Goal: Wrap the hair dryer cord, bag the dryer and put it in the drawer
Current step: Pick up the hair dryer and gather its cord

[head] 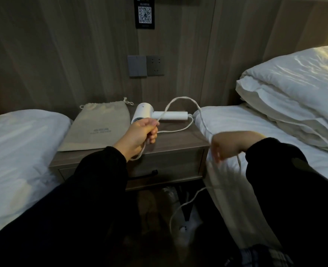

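1. Head view: at the far left a left bed [14, 135] with white sheets runs along the edge of the frame.
2. A beige drawstring bag [99, 128] lies flat on the left half of the bench [178, 140], its drawstring end toward the wall.
3. The left hand [142, 132], in a dark sleeve, hovers over the front of the bench. Its grip is curled tight round the white cord [180, 98], and a loop of cord hangs below the fist.
4. The white dryer [159, 114] lies on its side on the bench just right of the bag, head to the left and handle pointing right.
5. The cord leaves the handle end and curves back along the bench to the left hand. From there it arches up over the dryer and across to the right.
6. Below the benchtop the drawer [169, 166] is closed, with a dark handle on its front.
7. On the wall above are a switch [137, 66] and a socket [155, 65], side by side.
8. The right hand [230, 143] is at the edge of the right bed [246, 120], fingers pointing down and blurred. The cord runs to it and on down to the floor; I cannot tell whether its grip holds the cord.
9. White pillows [294, 89] are stacked at the far right.
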Action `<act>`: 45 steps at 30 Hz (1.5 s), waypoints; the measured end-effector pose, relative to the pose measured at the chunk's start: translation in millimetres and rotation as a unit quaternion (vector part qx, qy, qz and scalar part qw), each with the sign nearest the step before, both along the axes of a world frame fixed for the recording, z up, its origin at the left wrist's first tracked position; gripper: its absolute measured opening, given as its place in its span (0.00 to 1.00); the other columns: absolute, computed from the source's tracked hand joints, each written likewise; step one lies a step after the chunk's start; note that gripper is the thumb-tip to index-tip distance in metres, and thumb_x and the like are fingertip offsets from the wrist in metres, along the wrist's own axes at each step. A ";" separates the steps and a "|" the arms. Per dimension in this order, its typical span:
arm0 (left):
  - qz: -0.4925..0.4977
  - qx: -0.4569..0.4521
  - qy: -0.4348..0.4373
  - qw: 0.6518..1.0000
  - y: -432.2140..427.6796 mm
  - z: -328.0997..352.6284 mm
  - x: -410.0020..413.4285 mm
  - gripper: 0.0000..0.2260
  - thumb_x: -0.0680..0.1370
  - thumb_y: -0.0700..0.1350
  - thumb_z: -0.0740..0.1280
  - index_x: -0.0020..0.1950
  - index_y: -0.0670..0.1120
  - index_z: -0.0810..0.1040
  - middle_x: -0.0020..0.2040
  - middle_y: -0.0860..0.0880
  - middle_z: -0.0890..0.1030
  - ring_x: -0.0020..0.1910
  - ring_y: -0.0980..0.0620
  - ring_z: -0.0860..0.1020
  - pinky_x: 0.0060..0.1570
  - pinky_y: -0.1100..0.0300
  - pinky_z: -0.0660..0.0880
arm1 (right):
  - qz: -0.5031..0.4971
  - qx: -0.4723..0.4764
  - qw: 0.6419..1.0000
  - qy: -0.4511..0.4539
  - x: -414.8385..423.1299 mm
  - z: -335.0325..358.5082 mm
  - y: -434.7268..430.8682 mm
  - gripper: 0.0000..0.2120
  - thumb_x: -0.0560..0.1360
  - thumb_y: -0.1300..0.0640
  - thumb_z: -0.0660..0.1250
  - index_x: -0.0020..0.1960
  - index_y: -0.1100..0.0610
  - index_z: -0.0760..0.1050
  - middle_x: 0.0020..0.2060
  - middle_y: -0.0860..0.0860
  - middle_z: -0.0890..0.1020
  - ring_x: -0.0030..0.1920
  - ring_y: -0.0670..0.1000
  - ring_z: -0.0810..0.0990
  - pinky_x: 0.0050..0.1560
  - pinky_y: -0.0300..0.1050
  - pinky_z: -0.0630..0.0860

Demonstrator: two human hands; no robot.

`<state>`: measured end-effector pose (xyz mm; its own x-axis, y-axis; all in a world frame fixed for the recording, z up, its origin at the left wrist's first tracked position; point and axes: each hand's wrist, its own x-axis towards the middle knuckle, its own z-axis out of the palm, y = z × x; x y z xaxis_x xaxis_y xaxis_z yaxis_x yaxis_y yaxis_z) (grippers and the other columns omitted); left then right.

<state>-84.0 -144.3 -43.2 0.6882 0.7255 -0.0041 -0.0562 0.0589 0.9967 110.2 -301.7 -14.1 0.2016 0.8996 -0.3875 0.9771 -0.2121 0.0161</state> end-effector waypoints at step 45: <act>0.092 0.083 0.112 0.986 92.7 -22.8 31.3 0.28 0.72 0.46 0.70 0.70 0.49 0.65 0.60 0.50 0.74 0.55 0.50 0.75 0.50 0.56 0.73 | -0.084 0.354 0.907 -0.213 6.5 -47.9 147.9 0.10 0.72 0.58 0.62 0.52 0.59 0.73 0.47 0.56 0.82 0.45 0.59 0.82 0.37 0.46 0.68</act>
<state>-52.6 -51.6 -66.0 0.5398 0.8417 -0.0126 0.1723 -0.0958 0.9804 116.7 -153.8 -61.9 0.3541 0.8353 0.4205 0.8675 -0.4613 0.1859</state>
